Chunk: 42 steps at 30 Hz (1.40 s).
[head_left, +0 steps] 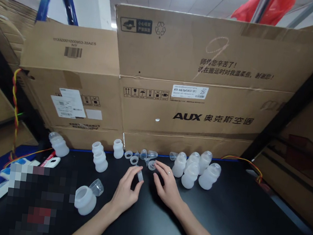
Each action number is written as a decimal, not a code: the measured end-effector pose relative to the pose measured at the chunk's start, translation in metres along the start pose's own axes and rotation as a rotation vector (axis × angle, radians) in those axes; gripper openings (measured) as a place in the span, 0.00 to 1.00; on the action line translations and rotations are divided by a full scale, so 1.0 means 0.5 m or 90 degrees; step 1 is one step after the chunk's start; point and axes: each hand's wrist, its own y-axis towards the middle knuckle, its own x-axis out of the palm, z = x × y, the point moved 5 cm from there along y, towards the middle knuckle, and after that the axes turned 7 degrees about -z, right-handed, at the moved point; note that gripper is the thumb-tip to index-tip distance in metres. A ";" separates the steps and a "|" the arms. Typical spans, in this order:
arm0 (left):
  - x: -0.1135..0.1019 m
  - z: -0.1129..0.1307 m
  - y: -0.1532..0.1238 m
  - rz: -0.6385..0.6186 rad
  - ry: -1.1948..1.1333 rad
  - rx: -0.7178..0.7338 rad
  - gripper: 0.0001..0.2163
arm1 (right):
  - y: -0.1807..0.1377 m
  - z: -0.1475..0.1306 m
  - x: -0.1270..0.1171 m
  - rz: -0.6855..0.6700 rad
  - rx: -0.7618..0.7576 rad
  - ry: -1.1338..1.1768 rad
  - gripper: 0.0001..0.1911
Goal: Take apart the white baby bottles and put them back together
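Observation:
My left hand [127,189] pinches a small clear plastic piece [140,175] between thumb and fingers just above the black table [235,217]. Beside it, my right hand [167,186] lies on the table with fingers stretched toward a small translucent valve part [152,165], its fingertips touching or almost touching it. More small clear rings and caps [134,159] are scattered just beyond both hands. A group of several white translucent bottle-shaped pieces [192,170] stands right of my right hand.
Other white bottle pieces stand at left [99,158], [58,144], and one lies near the left forearm [85,199]. Large cardboard boxes [193,91] wall off the table's far edge. A twisted red-yellow cable [15,105] hangs at left.

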 end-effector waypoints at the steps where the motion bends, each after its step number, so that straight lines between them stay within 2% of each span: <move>1: -0.001 0.001 0.001 0.001 -0.033 -0.005 0.12 | -0.001 -0.003 -0.005 0.019 -0.008 0.021 0.21; 4: -0.008 0.003 0.005 0.012 -0.135 -0.042 0.04 | -0.003 -0.013 -0.010 0.052 -0.034 0.062 0.19; 6: -0.011 0.002 0.007 0.021 -0.168 -0.073 0.02 | -0.004 -0.019 -0.007 0.062 -0.041 0.077 0.15; 9: -0.009 -0.004 0.008 0.025 -0.230 -0.124 0.08 | -0.004 -0.025 -0.002 0.068 -0.044 0.097 0.12; 13: 0.009 -0.014 0.006 0.013 -0.376 -0.218 0.15 | -0.007 -0.028 0.000 0.073 -0.041 0.113 0.13; 16: 0.022 -0.012 0.005 -0.010 -0.493 -0.274 0.18 | -0.009 -0.032 0.001 0.055 -0.049 0.118 0.09; 19: 0.028 -0.002 0.005 -0.029 -0.581 -0.307 0.19 | -0.010 -0.043 0.005 0.026 -0.069 0.124 0.08; 24: 0.040 0.020 -0.005 -0.080 -0.695 -0.347 0.27 | -0.010 -0.065 0.014 -0.007 -0.082 0.098 0.06; 26: 0.047 0.029 -0.011 -0.116 -0.731 -0.356 0.27 | -0.012 -0.065 0.012 0.010 -0.055 0.085 0.07; 30: 0.056 0.035 -0.018 -0.149 -0.776 -0.367 0.30 | -0.016 -0.063 0.008 0.016 -0.021 0.062 0.18; 36: 0.071 0.040 -0.024 -0.150 -0.806 -0.414 0.32 | -0.019 -0.058 0.019 0.010 -0.035 0.020 0.03; 42: 0.080 0.060 -0.025 -0.156 -0.842 -0.440 0.29 | -0.023 -0.036 0.033 0.029 -0.015 -0.009 0.07</move>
